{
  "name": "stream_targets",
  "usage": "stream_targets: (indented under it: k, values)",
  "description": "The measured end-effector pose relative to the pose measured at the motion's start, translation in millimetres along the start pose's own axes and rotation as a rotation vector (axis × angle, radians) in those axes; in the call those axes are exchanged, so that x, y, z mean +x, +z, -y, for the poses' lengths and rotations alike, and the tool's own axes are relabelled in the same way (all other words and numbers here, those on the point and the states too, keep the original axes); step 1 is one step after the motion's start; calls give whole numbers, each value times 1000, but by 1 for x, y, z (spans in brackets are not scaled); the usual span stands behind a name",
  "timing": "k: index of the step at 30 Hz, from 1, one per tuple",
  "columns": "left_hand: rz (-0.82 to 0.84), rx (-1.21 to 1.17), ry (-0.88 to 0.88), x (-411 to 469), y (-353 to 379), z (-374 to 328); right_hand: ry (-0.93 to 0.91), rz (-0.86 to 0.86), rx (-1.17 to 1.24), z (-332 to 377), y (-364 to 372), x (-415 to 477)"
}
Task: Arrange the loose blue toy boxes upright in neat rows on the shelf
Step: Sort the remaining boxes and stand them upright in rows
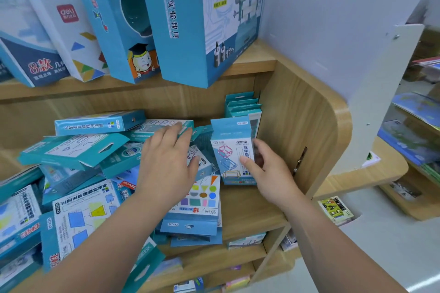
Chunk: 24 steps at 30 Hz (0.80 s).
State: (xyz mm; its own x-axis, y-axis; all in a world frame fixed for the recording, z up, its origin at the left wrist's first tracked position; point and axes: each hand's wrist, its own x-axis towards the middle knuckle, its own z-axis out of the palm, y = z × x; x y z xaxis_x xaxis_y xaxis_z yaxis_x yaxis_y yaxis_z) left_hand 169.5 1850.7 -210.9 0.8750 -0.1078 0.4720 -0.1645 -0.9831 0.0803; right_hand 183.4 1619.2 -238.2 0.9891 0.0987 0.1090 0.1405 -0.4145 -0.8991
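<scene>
Several loose blue toy boxes (78, 150) lie in a jumbled heap across the wooden shelf (247, 211). At the shelf's right end one blue box (229, 150) stands upright, and my right hand (266, 171) holds it by its right edge, thumb on the front. Behind it a short row of upright blue boxes (242, 106) stands against the side panel. My left hand (169, 164) rests flat, fingers straight, on the boxes in the middle of the heap. A flat box with coloured shapes (202, 197) lies just below that hand.
Large blue and white boxes (190, 21) lean on the shelf above, overhanging its edge. The curved wooden side panel (300, 131) closes the shelf on the right. More goods sit on lower shelves (245, 240) and on a rack (414, 135) at far right.
</scene>
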Motion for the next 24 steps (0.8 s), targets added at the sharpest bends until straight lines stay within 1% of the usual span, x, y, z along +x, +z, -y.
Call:
stream_targets:
  k: [3,7,9,13,17,19,22,24]
  values:
    - [49,47,-8,-3,4,4,75,-31,-7,-16,11,-5]
    - [-24,34,-22,1,3,11,148,-38,-14,-26,15,-9]
    - [-42,35,-20,4,5,17,128,-69,-32,-26,15,-11]
    - [-108,-1,11,8,8,28,7,-174,-34,-7,14,-6]
    - [-245,-47,98,7,-5,27,-60,-186,-122,9,14,6]
    - [-292,-92,129,5,-15,25,-84,-196,-96,19,13,12]
    - [-334,-149,145,-1,-26,25,-59,-195,-38,35,13,18]
    - [-376,-168,119,-7,-31,27,-7,-188,21,41,15,21]
